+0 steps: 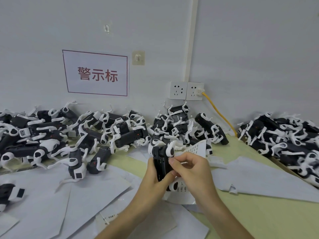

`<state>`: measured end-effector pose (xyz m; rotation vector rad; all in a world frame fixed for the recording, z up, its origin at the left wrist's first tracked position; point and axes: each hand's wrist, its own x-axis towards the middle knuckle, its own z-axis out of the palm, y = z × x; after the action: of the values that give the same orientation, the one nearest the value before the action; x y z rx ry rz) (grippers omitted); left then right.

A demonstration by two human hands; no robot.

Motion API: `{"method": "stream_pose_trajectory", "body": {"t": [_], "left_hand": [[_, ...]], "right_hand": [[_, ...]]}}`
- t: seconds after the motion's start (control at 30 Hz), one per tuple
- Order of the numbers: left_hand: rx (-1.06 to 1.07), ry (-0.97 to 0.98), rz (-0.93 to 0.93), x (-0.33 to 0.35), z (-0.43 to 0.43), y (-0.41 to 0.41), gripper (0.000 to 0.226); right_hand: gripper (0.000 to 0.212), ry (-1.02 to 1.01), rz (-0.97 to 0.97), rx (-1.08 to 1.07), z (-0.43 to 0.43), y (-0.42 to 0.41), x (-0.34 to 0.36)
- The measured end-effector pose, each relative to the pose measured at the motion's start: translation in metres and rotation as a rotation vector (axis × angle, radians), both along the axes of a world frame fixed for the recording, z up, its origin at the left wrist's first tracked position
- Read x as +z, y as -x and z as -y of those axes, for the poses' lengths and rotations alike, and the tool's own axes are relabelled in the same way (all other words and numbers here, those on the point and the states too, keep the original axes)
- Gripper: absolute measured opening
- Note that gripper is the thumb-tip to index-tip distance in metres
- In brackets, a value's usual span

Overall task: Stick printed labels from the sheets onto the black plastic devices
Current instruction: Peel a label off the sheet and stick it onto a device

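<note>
A person's left hand wraps around an upright black plastic device with white legs, while the right hand pinches its right edge with curled thumb and fingertips. Just behind the right hand, a white printed label sheet curls up, its print too small to read. Beyond the grip, a white wall sign reads "警示标" in red.

Pale-green table under devices and sheets
</note>
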<state>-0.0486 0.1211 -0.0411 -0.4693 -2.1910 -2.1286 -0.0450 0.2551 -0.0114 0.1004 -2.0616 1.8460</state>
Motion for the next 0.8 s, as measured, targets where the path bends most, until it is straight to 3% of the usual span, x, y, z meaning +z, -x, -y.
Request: {"method": "stream_pose_trajectory", "body": {"t": [0.13, 0.3, 0.47, 0.6, 0.8], "left_hand": [[-0.048, -0.035, 0.022, 0.003, 0.003, -0.001, 0.026], [-0.162, -0.201, 0.121, 0.013, 0.004, 0.000, 0.044], [-0.228, -0.099, 0.026, 0.015, 0.007, -0.002, 0.045], [-0.281, -0.073, 0.004, 0.017, 0.008, -0.004, 0.034], [-0.275, -0.070, 0.032, 0.017, 0.008, -0.006, 0.040]], "right_hand": [[0.031, 0.095, 0.040, 0.054, -0.004, 0.000, 0.002], [0.025, 0.063, 0.004, 0.283, -0.007, 0.000, 0.009], [0.037, -0.033, -0.033, 0.319, -0.009, 0.000, 0.010], [0.024, -0.025, 0.041, 0.426, -0.016, 0.000, 0.012], [0.024, -0.002, 0.074, 0.485, -0.018, 0.002, 0.008]]}}
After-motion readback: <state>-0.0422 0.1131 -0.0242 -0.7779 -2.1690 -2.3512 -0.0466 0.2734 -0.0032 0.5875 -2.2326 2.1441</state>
